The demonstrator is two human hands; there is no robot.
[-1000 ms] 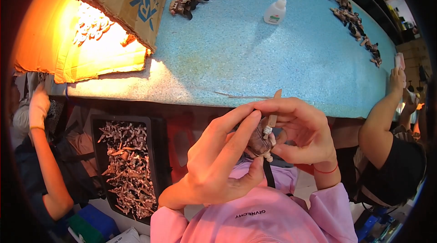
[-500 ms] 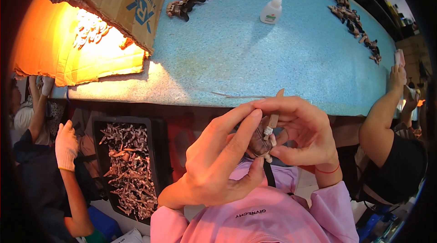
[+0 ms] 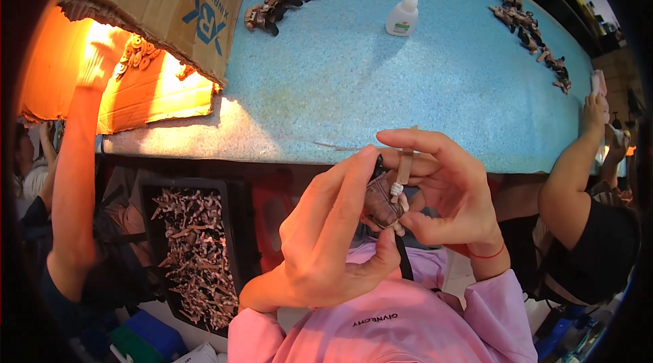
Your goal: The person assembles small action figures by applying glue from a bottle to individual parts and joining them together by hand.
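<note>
Between my two hands, just in front of the table edge, is a small brown figurine [image 3: 382, 201] with a pale fist gripping a tan flat blade. My left hand [image 3: 320, 234] pinches it from the left, fingertips at its dark top and thumb near its lower end. From the other side my right hand [image 3: 452, 193] steadies it with thumb and curled fingers, its index finger arched over the top. The figurine's far side is hidden by my fingers.
A white dropper bottle [image 3: 403, 16] stands on the blue table [image 3: 306, 91]. Similar figurines lie in a cluster [image 3: 275, 2] and in a row [image 3: 520, 26]. A lit cardboard box [image 3: 160, 6] is at left, a black crate [image 3: 235, 254] of small parts below. Co-workers flank me.
The figurine has tilted and moved slightly left, showing more of its brown body. My right index finger has lifted a little. At left, a co-worker's gloved hand has moved up into the lit box.
</note>
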